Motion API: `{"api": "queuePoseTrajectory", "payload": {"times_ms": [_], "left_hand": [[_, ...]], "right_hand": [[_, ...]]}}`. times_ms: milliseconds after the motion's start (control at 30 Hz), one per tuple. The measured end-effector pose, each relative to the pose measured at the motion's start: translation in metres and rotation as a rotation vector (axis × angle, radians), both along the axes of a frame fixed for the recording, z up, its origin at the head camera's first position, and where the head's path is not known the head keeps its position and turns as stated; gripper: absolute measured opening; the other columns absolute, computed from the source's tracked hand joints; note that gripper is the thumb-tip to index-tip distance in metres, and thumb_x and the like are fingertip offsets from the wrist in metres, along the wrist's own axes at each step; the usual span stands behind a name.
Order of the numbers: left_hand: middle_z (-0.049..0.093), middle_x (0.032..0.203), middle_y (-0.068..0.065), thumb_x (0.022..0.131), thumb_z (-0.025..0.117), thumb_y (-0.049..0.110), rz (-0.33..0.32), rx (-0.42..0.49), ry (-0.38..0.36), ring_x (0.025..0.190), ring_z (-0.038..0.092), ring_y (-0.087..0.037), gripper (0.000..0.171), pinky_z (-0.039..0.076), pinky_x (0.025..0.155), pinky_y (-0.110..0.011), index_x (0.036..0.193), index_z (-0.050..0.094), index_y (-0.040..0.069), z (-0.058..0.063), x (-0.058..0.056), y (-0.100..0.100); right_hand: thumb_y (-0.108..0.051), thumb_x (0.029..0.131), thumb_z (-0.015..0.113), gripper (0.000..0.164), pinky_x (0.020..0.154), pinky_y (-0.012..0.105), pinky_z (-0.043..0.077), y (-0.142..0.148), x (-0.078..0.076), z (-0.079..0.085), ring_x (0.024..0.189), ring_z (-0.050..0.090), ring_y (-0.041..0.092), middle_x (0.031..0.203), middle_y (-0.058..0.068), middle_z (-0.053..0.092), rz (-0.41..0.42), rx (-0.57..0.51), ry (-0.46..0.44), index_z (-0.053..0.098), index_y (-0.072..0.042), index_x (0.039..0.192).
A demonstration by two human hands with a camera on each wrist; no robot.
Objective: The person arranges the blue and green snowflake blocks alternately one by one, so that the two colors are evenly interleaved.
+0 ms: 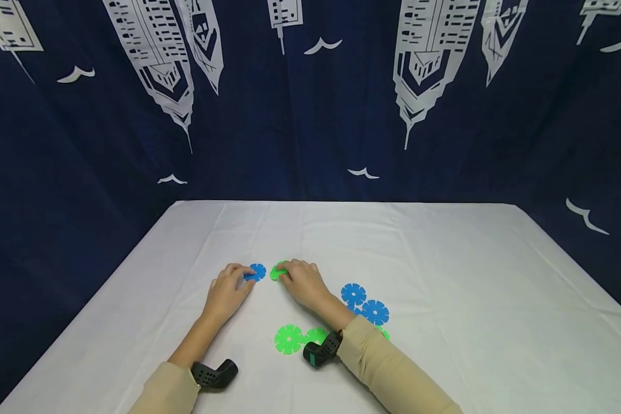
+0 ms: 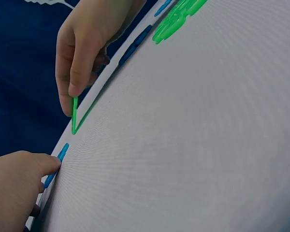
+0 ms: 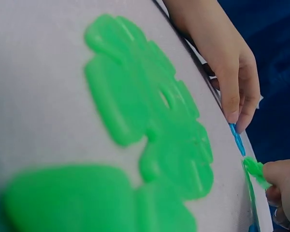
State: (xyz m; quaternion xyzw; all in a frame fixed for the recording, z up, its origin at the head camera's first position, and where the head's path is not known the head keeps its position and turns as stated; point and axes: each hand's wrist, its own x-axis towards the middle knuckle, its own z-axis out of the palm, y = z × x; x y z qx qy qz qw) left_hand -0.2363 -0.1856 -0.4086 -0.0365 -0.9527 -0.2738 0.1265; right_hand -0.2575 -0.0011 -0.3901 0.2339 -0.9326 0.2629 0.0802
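At the middle of the white table, my left hand (image 1: 230, 296) pinches a blue notched, flower-shaped plastic disc (image 1: 260, 271) between thumb and fingers. Just to its right, my right hand (image 1: 306, 286) grips a green disc (image 1: 275, 274) of the same shape, its fingers covering part of it. A small gap separates the two discs in the head view. The left wrist view shows the green disc (image 2: 74, 118) tipped up on edge, its lower rim at the cloth, while the blue disc (image 2: 63, 152) lies low under the left fingers.
Several blue discs (image 1: 376, 312) lie in a cluster right of my right forearm. Nearer me are green discs (image 1: 288, 339), some partly hidden by the right wrist's black camera (image 1: 323, 349) and sleeve. A dark blue printed curtain (image 1: 300, 126) hangs behind the white tablecloth (image 1: 471, 299).
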Motion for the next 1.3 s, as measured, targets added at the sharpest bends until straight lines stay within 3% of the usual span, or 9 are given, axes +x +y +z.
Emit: {"api": "queuePoseTrajectory", "payload": {"times_ms": [233,400,700,1300], "left_hand": [[0.053,0.123,-0.014,0.087,0.059,0.026,0.004,-0.005,-0.001,0.117,0.047,-0.032,0.025,0.035,0.09,-0.047,0.109,0.063,0.014,0.0003,-0.0001,0.0],[0.053,0.122,-0.014,0.087,0.058,0.025,0.002,0.004,-0.007,0.116,0.047,-0.032,0.025,0.035,0.089,-0.046,0.108,0.064,0.013,0.0002,0.0016,0.0012],[0.052,0.122,-0.015,0.087,0.058,0.022,0.002,0.011,-0.005,0.116,0.048,-0.032,0.024,0.035,0.088,-0.046,0.109,0.064,0.013,0.0004,0.0031,0.0004],[0.054,0.12,-0.014,0.087,0.057,0.024,-0.002,0.021,0.003,0.114,0.049,-0.031,0.025,0.034,0.087,-0.044,0.109,0.064,0.014,0.0005,0.0017,-0.0003]], "right_hand": [[-0.022,0.089,0.054,0.024,0.069,0.027,0.035,0.0021,0.0016,0.0021,0.083,0.057,0.017,0.093,0.001,0.062,-0.006,0.135,0.03,0.066,-0.019,0.11],[-0.023,0.089,0.054,0.028,0.07,0.028,0.032,0.0052,0.0043,0.0016,0.083,0.048,0.016,0.101,0.002,0.056,-0.01,0.195,0.048,0.063,-0.023,0.116],[-0.026,0.089,0.056,0.028,0.085,0.039,0.039,0.0057,0.0061,-0.0026,0.106,0.053,0.021,0.116,0.003,0.054,-0.001,0.128,0.015,0.06,-0.018,0.115],[-0.029,0.092,0.051,0.033,0.086,0.041,0.035,0.0039,0.0077,-0.0039,0.113,0.046,0.025,0.125,0.005,0.05,-0.009,0.136,0.002,0.056,-0.022,0.124]]}}
